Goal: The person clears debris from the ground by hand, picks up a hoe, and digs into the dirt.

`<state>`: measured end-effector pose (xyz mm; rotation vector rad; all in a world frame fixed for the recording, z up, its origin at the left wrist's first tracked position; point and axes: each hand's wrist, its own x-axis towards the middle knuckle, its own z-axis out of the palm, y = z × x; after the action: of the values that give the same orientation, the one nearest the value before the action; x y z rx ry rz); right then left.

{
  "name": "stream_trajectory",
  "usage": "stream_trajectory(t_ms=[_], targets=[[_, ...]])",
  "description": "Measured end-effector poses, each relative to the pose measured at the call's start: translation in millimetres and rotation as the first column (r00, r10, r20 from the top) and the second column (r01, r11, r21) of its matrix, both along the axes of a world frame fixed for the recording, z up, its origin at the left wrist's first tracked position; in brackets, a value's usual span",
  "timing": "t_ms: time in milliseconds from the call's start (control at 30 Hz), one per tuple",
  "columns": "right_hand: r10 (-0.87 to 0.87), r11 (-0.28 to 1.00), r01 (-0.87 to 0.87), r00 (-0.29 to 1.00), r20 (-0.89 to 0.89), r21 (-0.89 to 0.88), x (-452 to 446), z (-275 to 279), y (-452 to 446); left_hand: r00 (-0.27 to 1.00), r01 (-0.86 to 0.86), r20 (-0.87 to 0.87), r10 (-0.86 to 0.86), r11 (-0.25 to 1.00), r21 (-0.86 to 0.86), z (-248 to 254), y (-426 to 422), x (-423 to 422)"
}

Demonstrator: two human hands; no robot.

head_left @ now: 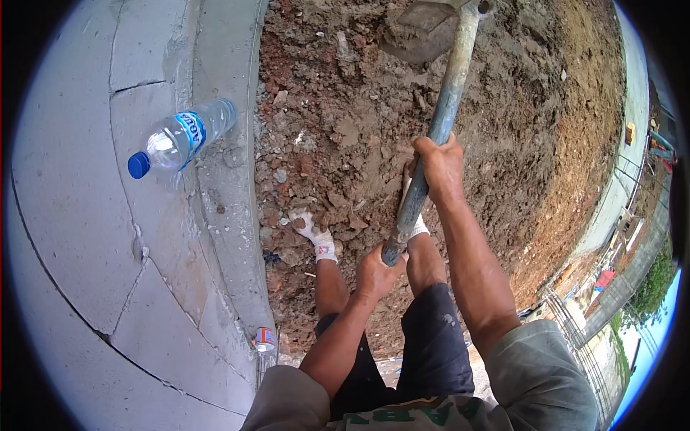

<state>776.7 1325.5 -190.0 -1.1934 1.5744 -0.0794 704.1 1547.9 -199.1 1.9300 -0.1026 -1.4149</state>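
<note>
Hoe (447,97), one, long-handled: lies across the middle of the scene, both hands on it. Long axis runs from near, a little left, to far, a little right. Handle pale toward the far end, blue-grey below.

Blade (420,44), mud-coated: at the far end, left of the handle, partly cut off by the frame. Contact with the ground: cannot tell.

Right hand (440,171): closed around the handle partway along; the nearer of the two to the blade. Left hand (379,274): closed around the handle at its near end, well apart from the blade.

Soil (345,133), brown, lumpy: under and around the hoe.

Feet, two, in pale coverings: left foot (310,227) on the soil, left of the handle; right foot (419,228) partly hidden behind the handle, the closest obstruction.

Concrete ledge (162,237): bounds the soil at left. On it, a clear bottle (190,134), blue-capped, on its side, well left of the hoe; a small plastic container (264,339), near left.

Pale wall (611,197): far right, beyond the soil.
</note>
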Motion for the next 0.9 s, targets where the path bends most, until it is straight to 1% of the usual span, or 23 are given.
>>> stream_trajectory(t_ms=[67,100,133,167,200,233,267,300,333,367,400,433,467,500,567,600,700,733,767,800,833,867,900], targets=[[0.028,0.997,-0.028,1.000,0.002,-0.067,21,-23,-7,0.999,-0.035,-0.005,0.035,0.998,-0.047,-17,-7,24],[0.056,0.995,-0.055,0.998,0.007,-0.087,26,-39,-3,0.998,-0.038,-0.050,0.039,0.999,0.018,-14,5,23],[0.049,0.999,-0.049,0.999,-0.009,-0.009,25,-52,9,0.995,-0.040,-0.089,0.047,0.996,0.083,-8,18,22],[0.085,0.991,-0.080,0.996,-0.039,0.105,14,-68,30,0.991,-0.042,-0.117,0.058,0.989,0.139,-1,29,23],[0.153,0.969,-0.115,0.974,-0.166,0.219,2,-74,57,0.972,-0.029,-0.222,0.077,0.977,0.209,30,42,19],[0.241,0.949,-0.193,0.954,-0.178,0.249,-21,-94,87,0.955,-0.090,-0.248,0.161,0.958,0.274,26,86,-21],[0.226,0.945,-0.165,0.953,-0.200,0.282,-31,-84,111,0.982,-0.024,-0.175,0.069,0.968,0.249,61,91,-5],[0.177,0.935,-0.096,0.960,-0.216,0.343,-47,-90,137,0.976,-0.022,-0.204,0.079,0.963,0.268,66,109,-15],[0.196,0.898,-0.069,0.948,-0.253,0.435,-53,-80,148,0.968,-0.016,-0.235,0.088,0.956,0.293,69,129,-24],[0.211,0.916,-0.094,0.940,-0.268,0.389,-53,-81,155,0.964,-0.022,-0.246,0.100,0.953,0.303,62,142,-29],[0.229,0.931,-0.125,0.932,-0.280,0.343,-52,-86,161,0.950,-0.026,-0.287,0.121,0.949,0.314,70,133,-10],[0.243,0.942,-0.151,0.924,-0.295,0.301,-53,-89,169,0.949,0.002,-0.300,0.098,0.948,0.317,66,141,-9],[0.292,0.945,-0.218,0.899,-0.328,0.242,-53,-97,173,0.947,0.035,-0.313,0.067,0.950,0.309,56,148,-9],[0.270,0.941,-0.184,0.915,-0.301,0.284,-50,-96,171,0.940,0.075,-0.340,0.036,0.949,0.307,52,155,-11],[0.218,0.923,-0.110,0.939,-0.267,0.368,-46,-84,159,0.941,0.063,-0.333,0.056,0.940,0.334,63,153,-17],[0.188,0.927,-0.095,0.955,-0.230,0.363,-48,-85,153,0.946,0.048,-0.319,0.061,0.945,0.324,60,143,-20],[-0.062,0.857,0.048,0.998,0.010,0.513,-58,-91,147,0.983,-0.032,-0.166,0.083,0.957,0.289,49,147,-58],[0.026,0.919,0.003,0.997,-0.067,0.394,-64,-78,156,0.957,-0.046,-0.256,0.136,0.944,0.327,47,153,-68],[0.037,0.893,-0.014,0.998,-0.043,0.451,-84,-85,169,0.949,0.020,-0.300,0.100,0.928,0.371,49,165,-82],[0.029,0.932,-0.011,0.999,-0.044,0.362,-101,-71,186,0.940,0.081,-0.336,0.067,0.909,0.408,54,178,-100],[0.025,0.921,-0.009,0.999,-0.036,0.388,-115,-48,197,0.929,0.136,-0.367,0.039,0.889,0.437,58,189,-114],[-0.014,0.912,0.040,0.998,-0.068,0.409,-123,-17,208,0.922,0.219,-0.386,-0.040,0.875,0.432,69,207,-130],[0.040,0.924,0.015,0.990,-0.135,0.383,-153,-22,227,0.907,0.299,-0.406,-0.114,0.854,0.427,80,219,-143]])
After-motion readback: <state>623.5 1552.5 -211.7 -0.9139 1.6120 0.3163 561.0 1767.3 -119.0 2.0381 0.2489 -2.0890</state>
